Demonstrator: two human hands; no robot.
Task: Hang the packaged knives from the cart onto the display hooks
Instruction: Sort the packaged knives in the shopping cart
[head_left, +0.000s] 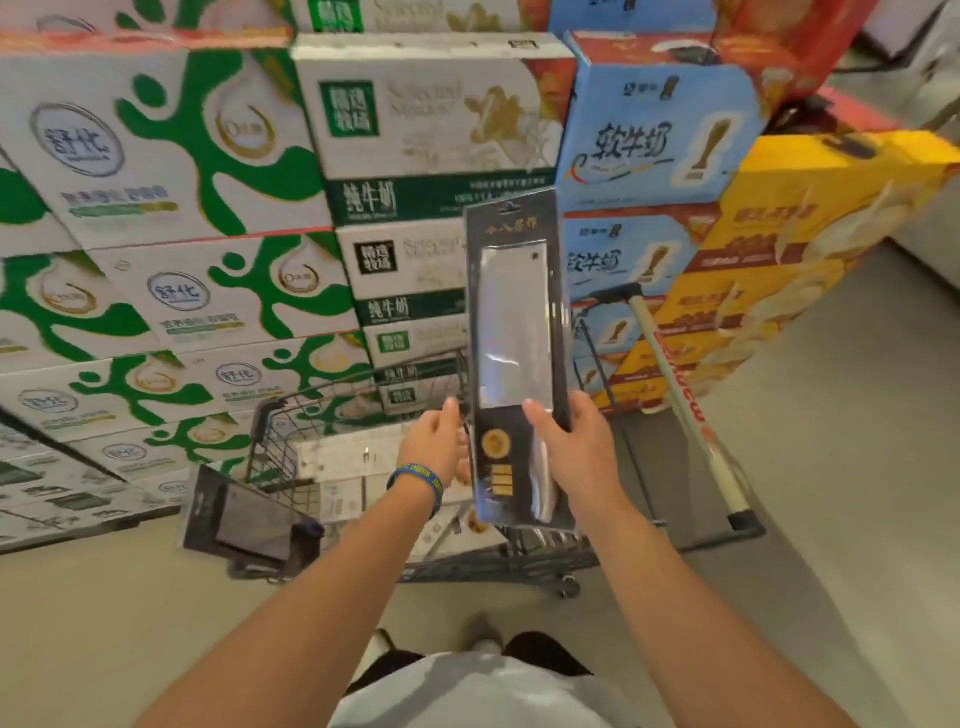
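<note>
We gripped the packaged knife (511, 332) at its lower right edge with the right hand (571, 447), whose fingers were hidden behind it. The left hand (436, 444) lay with relaxed fingers at the left edge; we could not confirm contact. The package stood upright at frame centre, above the cart (278, 436).

- Fingertips of the left hand (436, 441) vanish behind the edge of the knife package (511, 332).
- Dark pack (239, 514) left of it, perhaps another knife, is blurred.
- Cart (280, 431) contents below that hand are unreadable.
</note>
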